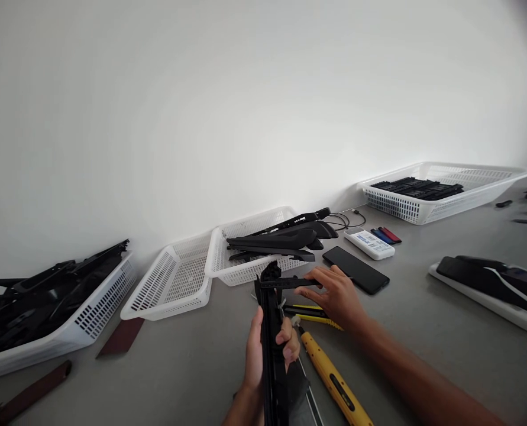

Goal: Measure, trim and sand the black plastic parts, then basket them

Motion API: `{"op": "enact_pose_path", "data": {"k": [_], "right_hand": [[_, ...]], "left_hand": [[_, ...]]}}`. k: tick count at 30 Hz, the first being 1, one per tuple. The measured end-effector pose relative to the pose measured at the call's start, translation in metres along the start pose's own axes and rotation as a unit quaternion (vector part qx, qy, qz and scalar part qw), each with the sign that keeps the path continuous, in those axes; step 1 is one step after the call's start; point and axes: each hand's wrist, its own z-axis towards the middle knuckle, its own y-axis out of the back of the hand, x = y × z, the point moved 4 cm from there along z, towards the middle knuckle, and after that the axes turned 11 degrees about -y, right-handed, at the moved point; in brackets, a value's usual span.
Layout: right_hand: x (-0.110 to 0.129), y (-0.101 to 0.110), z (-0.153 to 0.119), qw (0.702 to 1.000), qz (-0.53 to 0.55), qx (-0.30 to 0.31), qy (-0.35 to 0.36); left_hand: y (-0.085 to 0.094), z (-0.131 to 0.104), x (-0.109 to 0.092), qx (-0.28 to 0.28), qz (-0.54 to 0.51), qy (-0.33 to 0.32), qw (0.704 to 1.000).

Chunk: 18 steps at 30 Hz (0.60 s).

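Presently, the long black part (272,355) is held above the desk (192,367), at the lower middle of the view, pointing away from the person. The left hand (255,349) has its grip clamped around this part, with thumb on one side and curled fingers on the other. The right hand (336,296) has thumb and fingers pinched on a dark measuring tool (292,283), perhaps a caliper, which lies across the part's far end; whether its jaws touch the part, I cannot tell. Just beside, on the desk, are a yellow-edged cutter (319,317) and a yellow-handled tool (334,378). Farther are a phone (356,270), a white box (370,244) and a white basket (232,273) carrying black pieces (272,239).
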Motion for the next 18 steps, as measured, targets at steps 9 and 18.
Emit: {"op": "enact_pose_path", "data": {"k": [9, 18], "right_hand": [[-0.0008, -0.0018, -0.0007, 1.0, -0.027, 0.006, 0.004], [0.0018, -0.0044, 0.0014, 0.997, -0.029, 0.055, 0.042]], "left_hand": [[0.0042, -0.0003, 0.0013, -0.003, -0.001, -0.013, 1.0], [0.0036, 0.0007, -0.0024, -0.009, -0.014, -0.031, 0.999]]}}
